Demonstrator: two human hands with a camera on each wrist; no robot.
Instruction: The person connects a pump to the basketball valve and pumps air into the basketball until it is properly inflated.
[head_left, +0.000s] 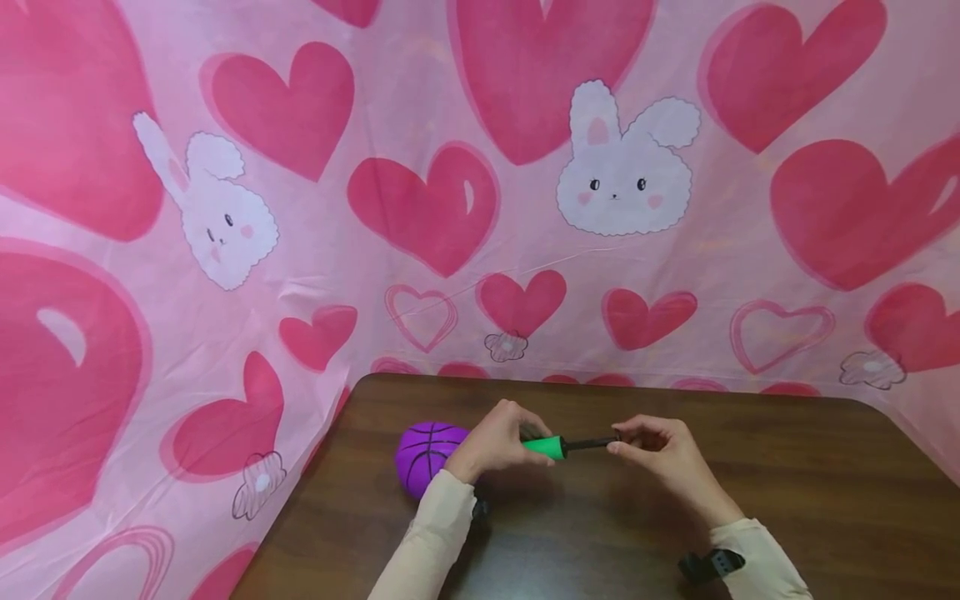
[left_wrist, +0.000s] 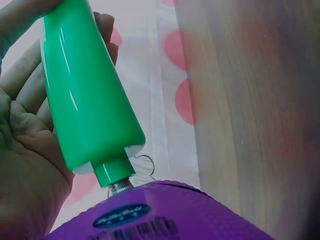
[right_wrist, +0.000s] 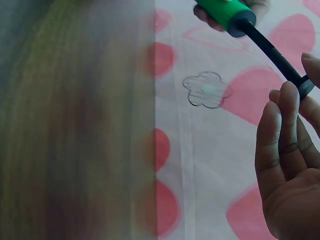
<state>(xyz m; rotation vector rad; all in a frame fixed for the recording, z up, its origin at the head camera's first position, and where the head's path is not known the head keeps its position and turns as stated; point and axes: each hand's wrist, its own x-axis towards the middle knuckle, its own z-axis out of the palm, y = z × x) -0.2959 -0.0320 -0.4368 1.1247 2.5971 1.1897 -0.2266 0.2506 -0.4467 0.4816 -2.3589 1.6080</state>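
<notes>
Head cam: purple ball (head_left: pixel 424 458) on table (head_left: pixel 825 483); L hand (head_left: pixel 501 439) grips green pump (head_left: pixel 546 447) next to it, R hand (head_left: pixel 662 447) pinches black handle (right_wrist: pixel 305 86). L wrist cam: only here, metal nozzle (left_wrist: pixel 121 186) at ball, tip hidden. R wrist cam: pump's green end cut off up top, other R fingers nr straight.

Head view looks forward-down; nearer wrist views share the pump (left_wrist: pixel 89 95).

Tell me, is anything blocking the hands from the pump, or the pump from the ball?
Nothing visible blocks either. The left hand grips the pump, the right hand pinches its handle. Only a metal bit shows between pump and ball; whether it goes in is hidden.
</notes>
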